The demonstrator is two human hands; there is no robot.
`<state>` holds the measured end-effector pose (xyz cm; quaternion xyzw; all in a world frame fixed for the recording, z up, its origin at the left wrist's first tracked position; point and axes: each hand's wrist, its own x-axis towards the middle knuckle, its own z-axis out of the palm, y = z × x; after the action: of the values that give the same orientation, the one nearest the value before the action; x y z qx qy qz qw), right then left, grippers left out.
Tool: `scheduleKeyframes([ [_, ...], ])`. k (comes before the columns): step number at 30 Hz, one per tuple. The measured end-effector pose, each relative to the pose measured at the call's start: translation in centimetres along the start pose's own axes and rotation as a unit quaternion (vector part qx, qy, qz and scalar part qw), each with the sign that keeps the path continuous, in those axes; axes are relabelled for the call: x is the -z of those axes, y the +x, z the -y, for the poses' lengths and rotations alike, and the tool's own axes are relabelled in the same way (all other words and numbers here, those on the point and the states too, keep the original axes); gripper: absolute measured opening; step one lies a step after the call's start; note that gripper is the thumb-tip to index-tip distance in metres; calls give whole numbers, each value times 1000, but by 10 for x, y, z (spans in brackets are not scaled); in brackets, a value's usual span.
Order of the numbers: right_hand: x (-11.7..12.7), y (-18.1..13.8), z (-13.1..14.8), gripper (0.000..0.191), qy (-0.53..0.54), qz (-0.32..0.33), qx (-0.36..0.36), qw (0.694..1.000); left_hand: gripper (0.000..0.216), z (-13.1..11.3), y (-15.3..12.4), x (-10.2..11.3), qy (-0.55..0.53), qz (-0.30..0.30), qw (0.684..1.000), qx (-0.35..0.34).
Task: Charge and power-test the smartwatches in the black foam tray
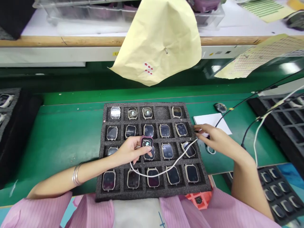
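My left hand (130, 148) is closed around a smartwatch body (146, 143) with a purple frame and a lit screen, above the tray. Below that hand, a white cable (163, 172) loops across the tray and runs up to my right hand. At the tray's right edge, my right hand (212, 137) has its fingers curled together, with something small and dark at the fingertips that I cannot make out. The black foam tray (152, 193) holds watch bodies in most compartments. In its back row, one compartment (161, 112) has no watch.
A white paper pad (211, 122) and a round dark item (220, 107) lie to the right. Black cables (247, 98) hang at the right. More foam trays stand at left (26, 126) and right (266, 107). Yellow paper (163, 38) hangs from the shelf.
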<state>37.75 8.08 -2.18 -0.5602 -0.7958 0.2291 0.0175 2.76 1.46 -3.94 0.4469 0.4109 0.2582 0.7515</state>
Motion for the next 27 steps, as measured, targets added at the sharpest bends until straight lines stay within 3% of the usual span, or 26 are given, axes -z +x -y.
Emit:
scheduleKeyframes([
  [6,-3,0,2,26,-5,1,-48,999,33,-1,-1,-1,-3,-5,1000,10],
  [11,-9,12,6,12,-45,-48,-80,995,35,-1,-1,-2,-4,-7,1000,15],
  [17,0,24,23,14,-78,-122,-105,984,37,-1,-1,-1,-1,3,1000,13],
  [19,5,19,49,22,-72,-178,-76,979,37,-1,0,-2,7,5,1000,19],
  [20,4,15,66,26,-48,-216,-24,975,36,-1,0,-2,12,6,1000,22],
  [21,2,11,85,32,-8,-211,57,976,35,-1,1,-3,17,6,1000,22],
  [23,-9,4,122,56,26,-116,208,971,32,0,2,-4,27,-3,1000,7],
  [24,-16,3,138,62,9,-83,248,965,31,1,2,-4,32,-11,999,-9],
  [27,-32,9,163,48,-19,-42,278,960,31,5,3,-3,53,-28,997,-53],
])
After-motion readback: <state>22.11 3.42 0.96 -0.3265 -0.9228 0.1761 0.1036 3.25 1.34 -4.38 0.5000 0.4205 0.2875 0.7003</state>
